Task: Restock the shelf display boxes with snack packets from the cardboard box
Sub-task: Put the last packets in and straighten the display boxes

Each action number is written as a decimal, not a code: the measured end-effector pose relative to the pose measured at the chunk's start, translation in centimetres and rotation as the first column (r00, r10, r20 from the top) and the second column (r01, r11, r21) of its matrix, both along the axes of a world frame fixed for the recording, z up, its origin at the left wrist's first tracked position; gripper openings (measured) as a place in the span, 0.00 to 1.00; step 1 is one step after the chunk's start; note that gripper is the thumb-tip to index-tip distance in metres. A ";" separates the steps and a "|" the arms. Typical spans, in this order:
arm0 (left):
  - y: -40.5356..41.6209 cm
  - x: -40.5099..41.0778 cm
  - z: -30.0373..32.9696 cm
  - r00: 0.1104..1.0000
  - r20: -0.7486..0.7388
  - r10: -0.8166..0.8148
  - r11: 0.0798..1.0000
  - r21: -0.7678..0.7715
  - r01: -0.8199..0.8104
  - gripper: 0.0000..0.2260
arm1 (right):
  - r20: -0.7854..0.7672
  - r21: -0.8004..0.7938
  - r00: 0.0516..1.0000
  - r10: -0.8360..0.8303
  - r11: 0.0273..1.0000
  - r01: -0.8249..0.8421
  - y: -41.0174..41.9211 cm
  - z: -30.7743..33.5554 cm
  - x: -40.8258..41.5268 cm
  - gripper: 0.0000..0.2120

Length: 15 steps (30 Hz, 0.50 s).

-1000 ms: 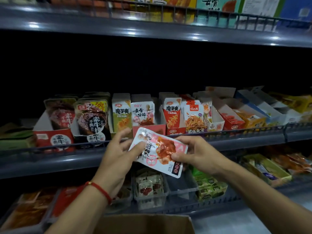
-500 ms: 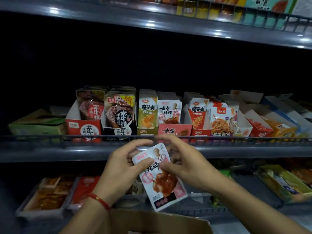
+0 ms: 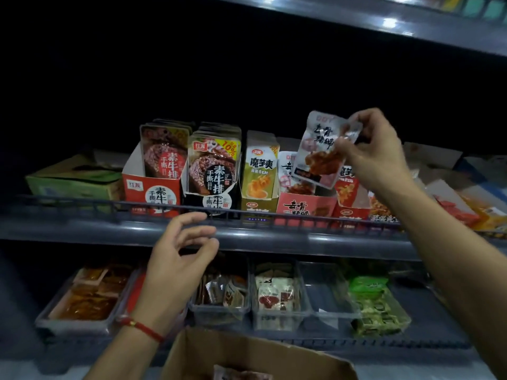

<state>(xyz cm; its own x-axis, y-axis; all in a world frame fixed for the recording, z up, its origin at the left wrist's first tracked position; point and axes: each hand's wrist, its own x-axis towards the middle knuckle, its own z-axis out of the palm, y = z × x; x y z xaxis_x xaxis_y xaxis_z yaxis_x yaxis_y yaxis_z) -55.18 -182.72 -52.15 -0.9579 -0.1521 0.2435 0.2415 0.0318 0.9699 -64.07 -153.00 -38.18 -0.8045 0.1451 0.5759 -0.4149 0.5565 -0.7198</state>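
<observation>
My right hand (image 3: pixel 375 149) pinches the top corner of a white snack packet (image 3: pixel 319 152) with a picture of red-brown meat, and holds it upright just above the pink display box (image 3: pixel 304 208) on the middle shelf. That box holds matching packets. My left hand (image 3: pixel 178 264), with a red string on the wrist, hovers empty and loosely curled in front of the shelf rail (image 3: pixel 247 215). The cardboard box (image 3: pixel 247 355) sits open at the bottom edge, with a packet visible inside.
Red (image 3: pixel 152 190), black (image 3: pixel 212 198) and green (image 3: pixel 259 204) display boxes of packets stand left of the pink one; more boxes lie to the right. Clear bins (image 3: pixel 277 314) of snacks line the lower shelf. Another shelf (image 3: pixel 384 20) overhangs above.
My right hand has lifted the packet from in front of the rail up to the pink display box. My left hand has let go of it and stays low.
</observation>
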 end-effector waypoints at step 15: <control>0.2 -0.7 -0.9 0.996 0.036 0.080 0.995 -0.070 -0.077 0.14 | -0.111 0.397 0.947 -0.300 0.860 0.319 -1.6 -5.6 -4.2 0.11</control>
